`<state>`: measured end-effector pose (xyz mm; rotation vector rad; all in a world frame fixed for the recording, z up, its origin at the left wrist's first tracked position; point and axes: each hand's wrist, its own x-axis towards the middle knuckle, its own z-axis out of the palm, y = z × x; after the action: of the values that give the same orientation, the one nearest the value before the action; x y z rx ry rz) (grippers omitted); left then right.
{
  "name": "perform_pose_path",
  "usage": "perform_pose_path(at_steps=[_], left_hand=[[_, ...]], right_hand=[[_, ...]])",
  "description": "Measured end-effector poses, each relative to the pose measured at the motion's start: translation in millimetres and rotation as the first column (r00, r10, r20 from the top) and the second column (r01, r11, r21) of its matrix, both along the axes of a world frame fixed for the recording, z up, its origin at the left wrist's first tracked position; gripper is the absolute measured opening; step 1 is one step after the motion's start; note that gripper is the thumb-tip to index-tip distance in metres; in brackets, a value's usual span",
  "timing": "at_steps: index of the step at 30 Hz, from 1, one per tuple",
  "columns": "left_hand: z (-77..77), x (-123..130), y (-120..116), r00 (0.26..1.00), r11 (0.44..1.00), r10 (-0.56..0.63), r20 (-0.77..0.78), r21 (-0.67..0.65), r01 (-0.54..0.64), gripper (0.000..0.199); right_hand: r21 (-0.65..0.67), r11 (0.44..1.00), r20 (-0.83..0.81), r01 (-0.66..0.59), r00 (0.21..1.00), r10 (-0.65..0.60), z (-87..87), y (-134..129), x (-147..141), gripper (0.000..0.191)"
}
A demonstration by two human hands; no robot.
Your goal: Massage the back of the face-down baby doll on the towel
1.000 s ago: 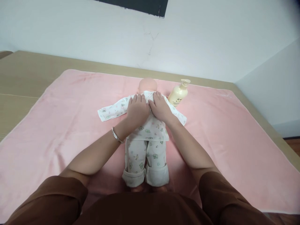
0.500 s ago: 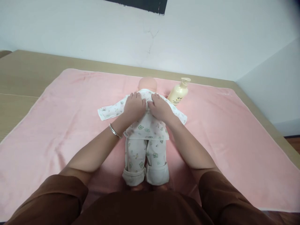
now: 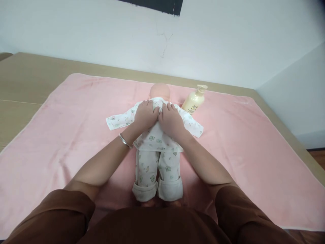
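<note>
A baby doll (image 3: 158, 139) in a white printed top and trousers lies on a pink blanket (image 3: 83, 112), its head at the far end, its sleeves spread and its face out of sight. My left hand (image 3: 146, 115) rests on the left side of its upper back, fingers laid flat and slightly apart. On the right side of the upper back lies my right hand (image 3: 171, 119), also spread, its thumb close beside my left thumb. Neither hand holds anything.
A pale yellow pump bottle (image 3: 194, 101) stands on the blanket, right of the doll's head. The wooden table (image 3: 30, 71) shows around the blanket. Behind it rises a white wall (image 3: 101, 37) with a dark panel (image 3: 165, 6) at the top.
My right hand has shifted slightly left and nearer to me on the doll's back, towards my left hand. My left hand has hardly moved.
</note>
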<state>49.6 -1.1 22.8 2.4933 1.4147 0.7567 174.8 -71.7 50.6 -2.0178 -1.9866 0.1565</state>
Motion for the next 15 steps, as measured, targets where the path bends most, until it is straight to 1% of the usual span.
perform_pose_path(at_steps=[2, 4, 7, 11, 13, 15], left_hand=[[-2.2, 4.8, -6.0, 0.998, 0.998, 0.058, -0.007, 0.015, -0.058, 0.039], [-2.5, 8.6, -10.9, 0.997, 0.997, 0.080, -0.010, -0.002, -0.080, 0.042], [-1.5, 10.2, -12.5, 0.996, 0.996, 0.087, -0.014, -0.030, -0.088, 0.044], [-2.8, 8.7, -9.5, 0.996, 0.996, 0.088, -0.004, -0.028, -0.088, 0.047], [-2.5, 8.3, -11.0, 0.996, 0.996, 0.087, 0.001, -0.029, -0.087, 0.049], [0.7, 8.2, -16.2, 0.998, 0.997, 0.069, -0.012, -0.043, -0.069, 0.050]], right_hand=[[-0.039, 0.999, -0.048, -0.010, 0.999, 0.008, 1.0, 7.8, 9.8, 0.060], [-0.080, 0.997, -0.080, -0.017, 0.997, 0.010, 0.7, 16.0, 19.9, 0.063], [-0.090, 0.996, -0.075, -0.020, 0.997, 0.014, -2.6, 22.2, 26.6, 0.067], [-0.056, 0.998, -0.044, -0.013, 0.999, 0.011, -7.4, 21.8, 24.5, 0.068], [-0.061, 0.998, -0.047, -0.024, 0.999, 0.021, -6.4, 21.8, 26.4, 0.068], [-0.079, 0.995, -0.071, -0.061, 0.996, 0.056, -2.1, 22.5, 32.4, 0.068]])
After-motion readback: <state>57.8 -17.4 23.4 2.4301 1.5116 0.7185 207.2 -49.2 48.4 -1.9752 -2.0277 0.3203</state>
